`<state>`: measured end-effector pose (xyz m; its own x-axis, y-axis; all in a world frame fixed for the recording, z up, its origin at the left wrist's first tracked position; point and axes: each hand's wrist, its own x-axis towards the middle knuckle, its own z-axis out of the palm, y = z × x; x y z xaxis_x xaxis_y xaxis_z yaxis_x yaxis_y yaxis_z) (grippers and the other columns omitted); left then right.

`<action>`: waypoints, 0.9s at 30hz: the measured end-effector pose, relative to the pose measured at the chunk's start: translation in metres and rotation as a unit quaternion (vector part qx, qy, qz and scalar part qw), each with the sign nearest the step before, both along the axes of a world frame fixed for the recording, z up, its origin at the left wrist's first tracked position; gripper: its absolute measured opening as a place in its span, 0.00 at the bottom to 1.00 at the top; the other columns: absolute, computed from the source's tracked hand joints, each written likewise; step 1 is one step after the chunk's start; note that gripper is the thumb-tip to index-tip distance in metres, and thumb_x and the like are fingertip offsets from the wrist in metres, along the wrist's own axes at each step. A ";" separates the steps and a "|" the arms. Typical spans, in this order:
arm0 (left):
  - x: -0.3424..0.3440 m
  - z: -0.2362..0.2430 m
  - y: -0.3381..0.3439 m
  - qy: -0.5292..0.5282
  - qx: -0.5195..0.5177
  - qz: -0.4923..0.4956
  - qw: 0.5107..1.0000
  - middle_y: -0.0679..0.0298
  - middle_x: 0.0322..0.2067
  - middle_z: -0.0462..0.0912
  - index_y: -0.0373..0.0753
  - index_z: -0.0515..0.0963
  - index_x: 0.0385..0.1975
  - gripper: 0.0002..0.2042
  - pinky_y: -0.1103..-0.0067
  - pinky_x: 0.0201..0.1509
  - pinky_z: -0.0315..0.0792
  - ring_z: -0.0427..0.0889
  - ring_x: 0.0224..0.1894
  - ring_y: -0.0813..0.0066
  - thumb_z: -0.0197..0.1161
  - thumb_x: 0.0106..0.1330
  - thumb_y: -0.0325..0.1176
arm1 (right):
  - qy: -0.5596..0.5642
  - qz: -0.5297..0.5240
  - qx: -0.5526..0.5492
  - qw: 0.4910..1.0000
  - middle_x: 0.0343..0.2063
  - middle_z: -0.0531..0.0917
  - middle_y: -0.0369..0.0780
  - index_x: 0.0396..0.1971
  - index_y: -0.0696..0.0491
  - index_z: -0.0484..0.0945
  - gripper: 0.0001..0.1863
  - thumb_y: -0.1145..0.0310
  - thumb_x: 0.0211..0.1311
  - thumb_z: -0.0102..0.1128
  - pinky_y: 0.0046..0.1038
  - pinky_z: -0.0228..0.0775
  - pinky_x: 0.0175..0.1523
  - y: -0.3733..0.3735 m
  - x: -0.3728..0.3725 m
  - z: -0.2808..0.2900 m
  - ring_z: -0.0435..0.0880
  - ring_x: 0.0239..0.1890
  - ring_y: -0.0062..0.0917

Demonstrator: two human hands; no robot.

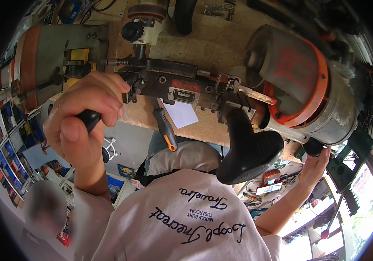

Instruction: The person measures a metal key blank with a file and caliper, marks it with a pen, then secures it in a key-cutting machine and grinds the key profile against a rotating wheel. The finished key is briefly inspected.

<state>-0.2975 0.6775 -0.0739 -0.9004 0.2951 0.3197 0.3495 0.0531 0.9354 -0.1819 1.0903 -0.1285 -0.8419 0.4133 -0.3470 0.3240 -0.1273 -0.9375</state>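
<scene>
My left hand (80,117) is closed in a fist around a black handle (89,120), whose rounded end sticks out between thumb and fingers. Its fingertips are beside the left end of a dark metal bench machine (154,82). On the right, my right hand (313,167) reaches up to a black knob (314,147) below the machine's grey motor housing (291,65) with an orange ring; its fingers close around the knob, partly hidden. Between the hands, a large black curved grip (252,150) juts toward me from the machine's clamp (234,106).
A black-and-orange tool handle (165,130) hangs over the near edge of the wooden bench (141,115), beside white paper (181,114). A grey-green machine (43,63) stands at left, near racks of small packages (10,150). A green toothed tool (349,174) is at far right.
</scene>
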 end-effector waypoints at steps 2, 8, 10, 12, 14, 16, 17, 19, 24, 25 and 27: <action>0.000 0.000 0.000 0.000 -0.001 0.003 1.000 0.64 0.14 0.68 0.31 0.70 0.25 0.24 0.70 0.30 0.67 0.67 0.18 0.73 0.41 0.64 0.50 | 0.007 0.014 -0.007 1.000 0.50 0.66 0.41 0.54 0.59 0.56 0.28 0.58 0.58 0.44 0.30 0.54 0.56 0.004 0.002 -0.001 0.66 0.52 0.27; 0.002 0.000 0.000 -0.003 0.004 0.014 1.000 0.64 0.14 0.67 0.30 0.70 0.25 0.24 0.70 0.30 0.67 0.67 0.18 0.73 0.42 0.63 0.50 | 0.024 0.049 -0.018 0.998 0.51 0.66 0.42 0.56 0.56 0.54 0.26 0.60 0.60 0.40 0.34 0.55 0.57 0.008 0.002 -0.004 0.66 0.53 0.29; 0.001 0.000 0.002 -0.005 0.003 0.013 1.000 0.64 0.14 0.67 0.30 0.70 0.24 0.24 0.70 0.30 0.67 0.67 0.18 0.73 0.42 0.63 0.50 | 0.026 0.045 -0.025 0.998 0.51 0.66 0.42 0.56 0.56 0.53 0.26 0.60 0.60 0.40 0.34 0.56 0.56 0.009 0.004 -0.004 0.66 0.53 0.30; 0.000 0.000 0.002 -0.005 0.000 0.014 1.000 0.64 0.14 0.67 0.30 0.70 0.23 0.25 0.70 0.30 0.67 0.67 0.18 0.73 0.42 0.63 0.50 | 0.022 0.047 -0.021 0.998 0.51 0.66 0.42 0.56 0.56 0.53 0.27 0.60 0.60 0.40 0.35 0.56 0.56 0.010 0.005 -0.004 0.67 0.53 0.30; 0.001 0.000 0.001 -0.007 -0.001 0.017 1.000 0.64 0.14 0.67 0.30 0.70 0.23 0.25 0.70 0.30 0.66 0.67 0.18 0.73 0.42 0.63 0.50 | 0.021 0.050 -0.019 0.998 0.51 0.67 0.42 0.56 0.56 0.53 0.27 0.60 0.60 0.40 0.35 0.57 0.56 0.009 0.004 -0.004 0.67 0.52 0.30; 0.000 0.000 0.001 -0.008 -0.003 0.018 1.000 0.63 0.14 0.67 0.30 0.70 0.22 0.25 0.70 0.30 0.66 0.67 0.18 0.73 0.42 0.63 0.50 | 0.024 0.052 -0.019 0.998 0.51 0.67 0.42 0.56 0.57 0.53 0.26 0.60 0.60 0.39 0.35 0.57 0.56 0.008 0.003 -0.004 0.67 0.52 0.30; 0.000 0.001 0.001 -0.007 -0.004 0.017 1.000 0.63 0.14 0.67 0.30 0.70 0.22 0.25 0.70 0.30 0.66 0.67 0.18 0.73 0.42 0.63 0.50 | 0.021 0.048 -0.018 0.998 0.51 0.67 0.42 0.56 0.57 0.53 0.26 0.61 0.60 0.39 0.35 0.57 0.56 0.008 0.003 -0.004 0.68 0.52 0.30; 0.000 0.001 0.001 -0.007 -0.006 0.018 1.000 0.63 0.14 0.67 0.29 0.70 0.22 0.25 0.70 0.30 0.66 0.67 0.18 0.72 0.42 0.63 0.50 | 0.016 0.040 -0.017 0.999 0.51 0.67 0.42 0.56 0.57 0.53 0.26 0.61 0.60 0.39 0.36 0.58 0.56 0.009 0.004 -0.004 0.68 0.52 0.31; 0.001 0.002 0.004 -0.006 -0.007 0.031 0.999 0.63 0.13 0.67 0.29 0.70 0.22 0.24 0.70 0.30 0.66 0.67 0.18 0.72 0.43 0.63 0.49 | 0.045 0.069 -0.046 0.996 0.51 0.67 0.43 0.57 0.57 0.51 0.26 0.62 0.61 0.39 0.39 0.59 0.54 0.012 0.006 -0.007 0.68 0.52 0.32; 0.000 0.002 0.003 -0.003 -0.019 0.023 1.000 0.64 0.13 0.67 0.30 0.70 0.23 0.23 0.70 0.30 0.65 0.66 0.18 0.72 0.41 0.63 0.48 | 0.054 0.078 -0.056 0.994 0.51 0.67 0.43 0.57 0.57 0.51 0.26 0.62 0.61 0.39 0.40 0.60 0.54 0.012 0.006 -0.007 0.68 0.52 0.32; -0.001 0.002 0.002 0.003 -0.043 0.006 0.999 0.65 0.13 0.65 0.33 0.69 0.27 0.20 0.70 0.30 0.64 0.64 0.17 0.73 0.38 0.64 0.46 | 0.050 0.076 -0.059 0.994 0.51 0.66 0.43 0.57 0.57 0.51 0.26 0.63 0.61 0.39 0.41 0.60 0.54 0.010 0.004 -0.006 0.68 0.52 0.32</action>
<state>-0.2985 0.6792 -0.0714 -0.9019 0.3116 0.2992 0.3542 0.1372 0.9250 -0.1776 1.1004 -0.1342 -0.9243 0.2410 -0.2961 0.2530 -0.1943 -0.9478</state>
